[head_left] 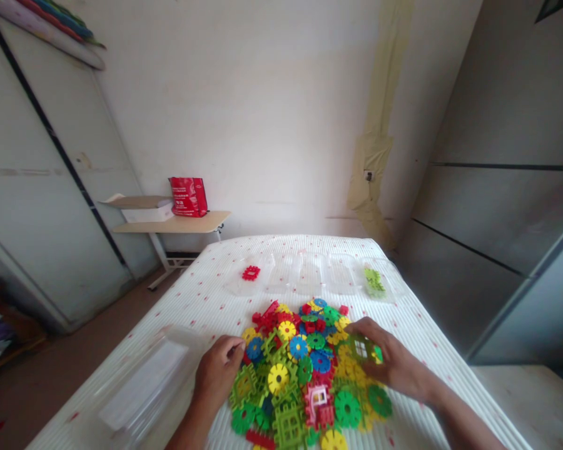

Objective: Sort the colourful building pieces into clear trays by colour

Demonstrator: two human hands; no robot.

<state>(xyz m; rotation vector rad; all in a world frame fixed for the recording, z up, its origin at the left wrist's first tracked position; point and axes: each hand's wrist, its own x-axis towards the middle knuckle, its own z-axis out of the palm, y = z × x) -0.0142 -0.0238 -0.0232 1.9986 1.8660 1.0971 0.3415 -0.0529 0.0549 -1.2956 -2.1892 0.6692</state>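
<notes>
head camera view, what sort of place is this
Probably a bedroom in a home, judging by the broad, bed-like surface under a white ribbed cloth with small red marks, the tall grey-white cabinet with a black strip, and the multicoloured fabric-like layers piled above it.

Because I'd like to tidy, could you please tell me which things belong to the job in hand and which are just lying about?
Job in hand, it seems: pile of coloured plastic pieces; green window piece in the right hand; clear tray; red piece and light-green pieces in it.

Lying about, apparently: red bag; white box; perhaps clear plastic packaging.
</notes>
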